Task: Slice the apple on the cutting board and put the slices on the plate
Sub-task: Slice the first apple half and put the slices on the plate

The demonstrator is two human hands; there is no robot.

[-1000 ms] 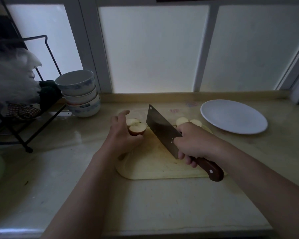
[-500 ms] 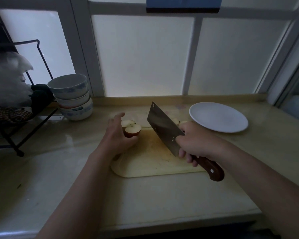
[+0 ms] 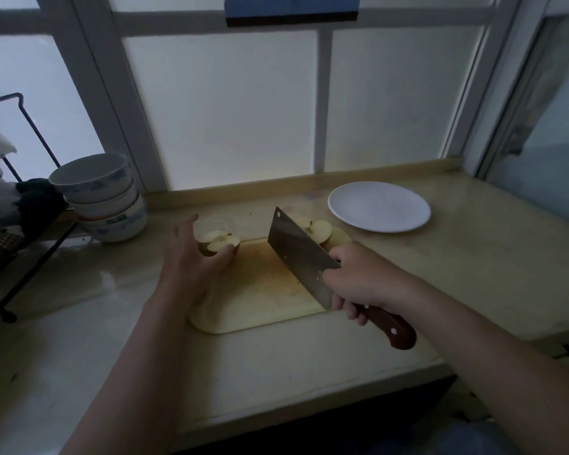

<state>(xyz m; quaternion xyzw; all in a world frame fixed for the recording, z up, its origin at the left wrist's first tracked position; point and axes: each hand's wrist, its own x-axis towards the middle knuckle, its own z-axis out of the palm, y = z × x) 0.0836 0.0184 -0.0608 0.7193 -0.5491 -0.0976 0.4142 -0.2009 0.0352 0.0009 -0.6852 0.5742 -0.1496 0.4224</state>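
Observation:
A pale cutting board lies on the counter in front of me. At its far left corner my left hand holds an apple half, cut face up, with the thumb on its near side. My right hand grips the brown handle of a cleaver, its blade raised and tilted over the board's middle. Behind the blade lies another apple half, cut face up, at the board's far right. The white plate stands bare to the right.
A stack of bowls sits at the back left beside a black wire rack. Frosted window panes run behind the counter. The counter's front edge is close to me.
The camera tilted up and drifted left, showing more window. My left hand's fingers have spread wider above the left apple half. The cleaver stays raised in the same pose.

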